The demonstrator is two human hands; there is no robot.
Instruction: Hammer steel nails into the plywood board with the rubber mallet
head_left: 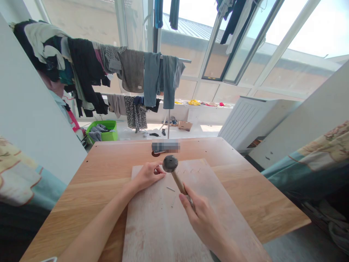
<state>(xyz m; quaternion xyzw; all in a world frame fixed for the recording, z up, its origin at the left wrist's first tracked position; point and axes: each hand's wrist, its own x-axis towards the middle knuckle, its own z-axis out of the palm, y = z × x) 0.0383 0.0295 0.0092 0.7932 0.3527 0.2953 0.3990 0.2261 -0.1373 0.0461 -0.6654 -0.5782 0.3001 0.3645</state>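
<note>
Two bare hands work over one pale, worn wooden board (152, 225) that lies on one wooden table (240, 185). The right hand (200, 205) wraps firmly around the handle of a hammer (178, 181), whose dark round head hangs just beside the left fingertips in this view. The left hand (148, 175) rests near the board's far left corner, thumb and fingers drawn close together; whether a nail is pinched between them I cannot tell, as the tips are partly hidden.

The step in hand seems to be setting a nail for hammering. The next move calls for a steady left pinch, a light, square tap, and fingertips kept clear of the head.

Counted: one hammer; two loose nails (170, 189) lying apart near the middle of the board; three thin standing nails (192, 170) in a row to the right of the hammer head, seemingly tilted, their depth too small to judge. Past the table stands one green laundry basket (113, 135), holding grey clothes (96, 133)
</note>
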